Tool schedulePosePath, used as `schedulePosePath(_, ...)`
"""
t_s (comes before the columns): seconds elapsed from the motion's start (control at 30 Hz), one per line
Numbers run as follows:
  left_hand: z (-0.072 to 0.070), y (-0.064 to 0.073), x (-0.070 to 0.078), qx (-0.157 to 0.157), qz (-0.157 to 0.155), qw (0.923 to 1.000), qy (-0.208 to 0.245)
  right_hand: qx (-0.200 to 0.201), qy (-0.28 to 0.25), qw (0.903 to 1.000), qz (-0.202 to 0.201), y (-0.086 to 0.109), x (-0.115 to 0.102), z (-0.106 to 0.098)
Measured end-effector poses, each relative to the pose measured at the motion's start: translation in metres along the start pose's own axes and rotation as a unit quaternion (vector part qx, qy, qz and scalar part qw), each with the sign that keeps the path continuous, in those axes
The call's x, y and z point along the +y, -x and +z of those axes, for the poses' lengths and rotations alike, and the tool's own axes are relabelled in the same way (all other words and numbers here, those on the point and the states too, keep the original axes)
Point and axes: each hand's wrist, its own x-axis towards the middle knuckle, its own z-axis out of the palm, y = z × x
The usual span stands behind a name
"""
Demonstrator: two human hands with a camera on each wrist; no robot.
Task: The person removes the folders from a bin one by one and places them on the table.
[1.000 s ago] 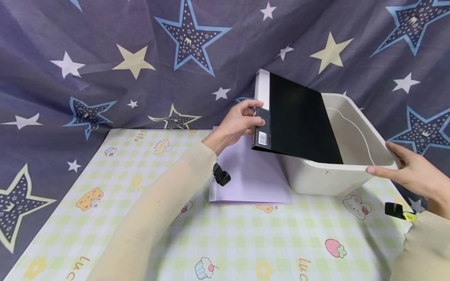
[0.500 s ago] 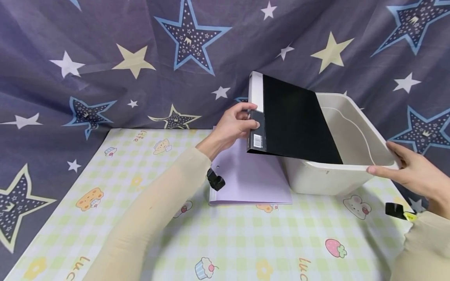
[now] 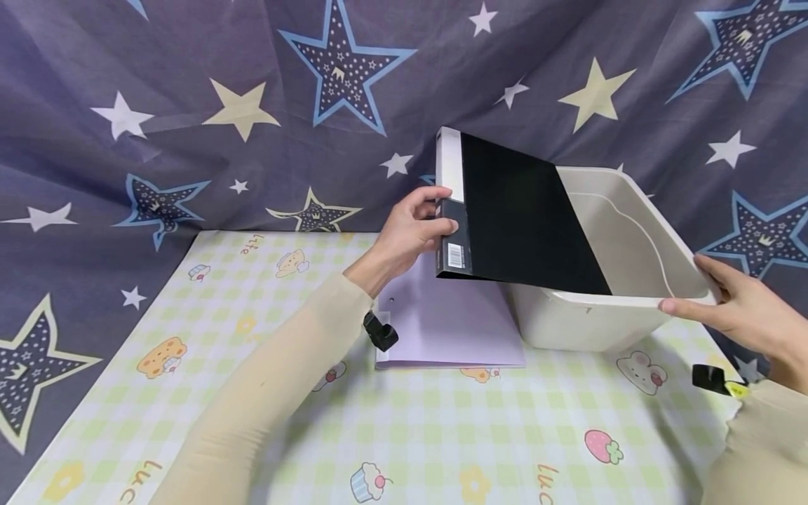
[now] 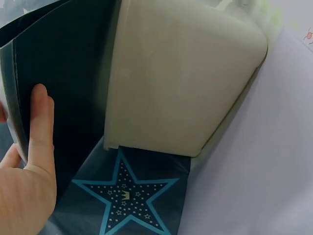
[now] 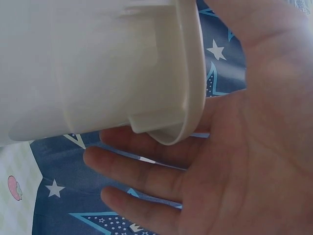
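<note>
My left hand (image 3: pixel 407 228) grips a black ring-binder-like folder (image 3: pixel 517 217) by its spine, thumb on the front and fingers behind. The folder slants down to the right, its far edge over the white plastic bin (image 3: pixel 606 322). In the left wrist view the fingers (image 4: pixel 41 122) lie along the folder's underside. My right hand (image 3: pixel 745 301) holds the bin's right rim, thumb on the front edge. Seen from the right wrist, its fingers (image 5: pixel 137 169) reach beneath the rim. A lilac folder (image 3: pixel 451 326) lies flat on the table, left of the bin and partly under the black folder.
The table wears a green checked cloth (image 3: pixel 404 435) with cartoon prints. Behind it hangs a purple curtain (image 3: pixel 353 161) with stars. A thin white cord (image 3: pixel 644 235) runs along the bin's inside wall. Black camera mounts (image 3: pixel 381 332) sit on both wrists.
My left hand has drawn the black folder to the left and slightly down, baring more of the bin's inside. My right hand stays on the rim, and the bin has not moved.
</note>
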Motion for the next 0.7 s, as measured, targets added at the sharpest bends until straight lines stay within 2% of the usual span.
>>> schedulePosePath(0.37,-0.006,0.009,0.002,0.008,0.014,0.9988,0.046,-0.004,-0.004,1.0000,-0.003,-0.002,0.004,0.000)
schedulePosePath(0.7,-0.016,0.018,0.005,0.008,0.039,0.9977,0.054,-0.008,0.002,1.0000,-0.004,-0.003,0.006,-0.001)
